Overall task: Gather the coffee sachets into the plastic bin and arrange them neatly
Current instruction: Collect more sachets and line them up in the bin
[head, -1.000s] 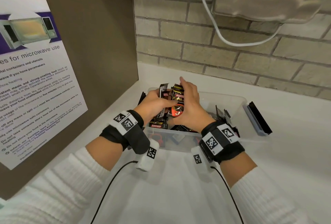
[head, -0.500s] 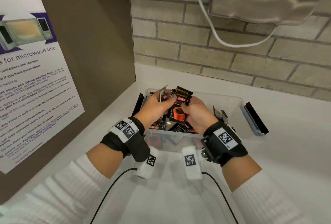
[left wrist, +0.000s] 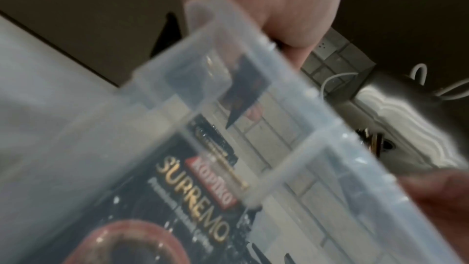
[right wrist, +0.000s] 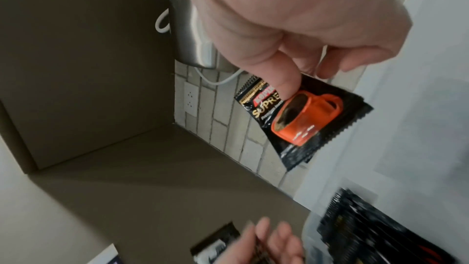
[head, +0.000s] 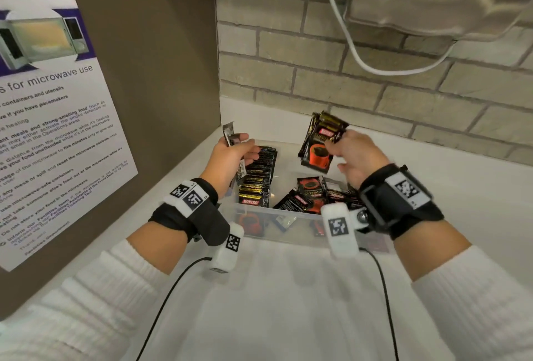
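Right hand [head: 356,156] pinches a small bunch of sachets [head: 320,141]; left hand [head: 230,156] grips perhaps one or two. Light, slippery foil; hold mid-pack.

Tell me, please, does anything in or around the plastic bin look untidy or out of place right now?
Yes. At the bin's near right, loose Kopiko sachets lie tumbled at mixed angles, unlike the neat row along its left side. The left hand and right hand each hold more sachets above it.
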Motion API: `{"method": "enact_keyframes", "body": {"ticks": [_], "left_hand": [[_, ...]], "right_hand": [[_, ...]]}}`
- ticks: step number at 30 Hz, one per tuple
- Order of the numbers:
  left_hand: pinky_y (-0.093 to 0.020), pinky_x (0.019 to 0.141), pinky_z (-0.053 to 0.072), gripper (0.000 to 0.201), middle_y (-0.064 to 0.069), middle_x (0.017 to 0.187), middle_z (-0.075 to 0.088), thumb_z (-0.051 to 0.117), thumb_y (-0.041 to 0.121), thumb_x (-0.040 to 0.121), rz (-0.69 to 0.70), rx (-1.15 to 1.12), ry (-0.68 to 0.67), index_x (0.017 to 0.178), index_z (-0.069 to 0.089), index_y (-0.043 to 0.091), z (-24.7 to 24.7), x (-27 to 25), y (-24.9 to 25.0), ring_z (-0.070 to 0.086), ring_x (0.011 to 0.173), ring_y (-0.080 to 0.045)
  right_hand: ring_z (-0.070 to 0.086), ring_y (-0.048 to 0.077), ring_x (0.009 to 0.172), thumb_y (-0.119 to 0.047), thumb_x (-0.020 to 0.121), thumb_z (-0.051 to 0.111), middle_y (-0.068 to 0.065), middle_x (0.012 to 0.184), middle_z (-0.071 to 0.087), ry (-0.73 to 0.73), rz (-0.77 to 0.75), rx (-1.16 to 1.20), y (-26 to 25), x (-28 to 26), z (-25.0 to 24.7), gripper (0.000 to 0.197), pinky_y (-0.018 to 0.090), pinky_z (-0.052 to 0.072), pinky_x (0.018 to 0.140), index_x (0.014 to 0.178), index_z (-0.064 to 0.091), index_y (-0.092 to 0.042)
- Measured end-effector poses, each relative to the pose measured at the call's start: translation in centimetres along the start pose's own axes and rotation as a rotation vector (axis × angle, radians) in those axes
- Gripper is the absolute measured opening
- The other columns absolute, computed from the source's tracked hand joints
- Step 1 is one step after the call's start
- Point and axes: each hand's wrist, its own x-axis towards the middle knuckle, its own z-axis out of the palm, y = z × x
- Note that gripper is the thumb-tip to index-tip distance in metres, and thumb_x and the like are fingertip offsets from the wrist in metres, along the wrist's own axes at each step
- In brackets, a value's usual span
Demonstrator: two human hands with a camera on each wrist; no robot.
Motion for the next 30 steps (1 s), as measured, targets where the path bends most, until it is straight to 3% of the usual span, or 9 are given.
{"method": "enact_keyframes", "body": {"ticks": [4, 8, 11, 12, 14, 18, 21, 27, 30], "left_hand": [[-0.019, 0.071, 0.042, 0.018, -0.001, 0.093, 0.054, 0.054, -0.001, 0.087, 0.06, 0.152, 0.144, 0.097, 0.054, 0.014, 0.2, 0.7, -0.5, 0.053, 0.084, -0.013], [-0.021, 0.065, 0.04, 0.028, -0.006, 0.102, 0.055, 0.048, -0.002, 0.085, 0.106, 0.397, 0.144, 0.086, 0.052, 0.025, 0.1, 1.5, -1.1, 0.053, 0.082, -0.016], [-0.026, 0.065, 0.042, 0.03, 0.002, 0.088, 0.056, 0.044, -0.003, 0.085, 0.098, 0.433, 0.12, 0.085, 0.052, 0.026, -0.1, 1.6, -1.5, 0.053, 0.077, -0.018], [-0.025, 0.063, 0.042, 0.029, 0.004, 0.086, 0.056, 0.044, -0.003, 0.085, 0.106, 0.44, 0.12, 0.085, 0.052, 0.025, -0.1, 1.5, -1.5, 0.053, 0.076, -0.017], [-0.023, 0.064, 0.043, 0.027, 0.005, 0.087, 0.057, 0.044, -0.003, 0.085, 0.122, 0.448, 0.117, 0.088, 0.053, 0.022, -0.2, 1.6, -1.6, 0.055, 0.079, -0.016], [-0.028, 0.074, 0.045, 0.03, 0.005, 0.09, 0.06, 0.044, -0.006, 0.083, 0.136, 0.445, 0.107, 0.085, 0.053, 0.023, -0.3, 1.5, -1.7, 0.056, 0.083, -0.017], [-0.027, 0.076, 0.045, 0.036, 0.001, 0.096, 0.062, 0.043, -0.009, 0.082, 0.13, 0.42, 0.099, 0.08, 0.05, 0.027, -0.4, 1.5, -1.8, 0.057, 0.087, -0.016], [-0.018, 0.061, 0.042, 0.038, 0.001, 0.092, 0.064, 0.042, -0.011, 0.081, 0.108, 0.386, 0.074, 0.079, 0.049, 0.027, -0.5, 1.5, -1.7, 0.055, 0.081, -0.011], [-0.018, 0.064, 0.042, 0.038, -0.006, 0.1, 0.066, 0.043, -0.01, 0.082, 0.105, 0.383, 0.069, 0.08, 0.049, 0.027, -0.5, 1.5, -1.7, 0.056, 0.086, -0.014]], "right_hand": [[0.047, 0.014, 0.088, 0.004, 0.09, 0.053, 0.003, 0.102, 0.051, 0.014, -0.07, -0.033, -2.0, 1.7, 0.6, 0.03, 0.026, 0.037, 0.069, 0.112, 0.051, -0.015], [0.052, 0.016, 0.081, 0.006, 0.088, 0.052, 0.007, 0.095, 0.055, -0.055, 0.03, -0.165, 0.1, 3.5, 2.2, 0.036, 0.026, 0.045, 0.067, 0.123, 0.051, 0.001], [0.057, 0.024, 0.101, -0.014, 0.097, 0.043, 0.009, 0.111, 0.058, -0.052, 0.175, -0.434, 0.6, 4.5, 2.9, 0.043, 0.028, 0.047, 0.085, 0.139, 0.039, -0.004], [0.053, 0.025, 0.112, -0.022, 0.1, 0.039, 0.009, 0.123, 0.056, -0.051, 0.038, -0.808, 0.6, 4.0, 3.1, 0.043, 0.029, 0.044, 0.092, 0.14, 0.038, -0.009], [0.049, 0.026, 0.12, -0.027, 0.101, 0.035, 0.008, 0.132, 0.051, -0.117, -0.003, -1.081, 0.2, 3.7, 4.0, 0.043, 0.03, 0.04, 0.1, 0.14, 0.04, -0.01], [0.049, 0.025, 0.116, -0.024, 0.101, 0.035, 0.011, 0.124, 0.052, -0.235, -0.01, -1.161, 1.2, 5.7, 5.5, 0.042, 0.029, 0.038, 0.1, 0.137, 0.043, -0.004], [0.046, 0.026, 0.126, -0.018, 0.1, 0.037, 0.014, 0.137, 0.048, -0.323, 0.026, -1.288, 2.4, 6.8, 5.9, 0.04, 0.027, 0.04, 0.094, 0.137, 0.042, -0.003], [0.038, 0.025, 0.134, -0.018, 0.101, 0.034, 0.01, 0.144, 0.042, -0.382, -0.047, -1.561, 2.7, 7.5, 6.1, 0.042, 0.026, 0.03, 0.105, 0.14, 0.038, -0.004], [0.043, 0.026, 0.13, -0.016, 0.1, 0.036, 0.007, 0.136, 0.047, -0.492, -0.063, -1.653, 2.5, 7.1, 6.4, 0.039, 0.026, 0.043, 0.094, 0.138, 0.041, -0.005]]}}
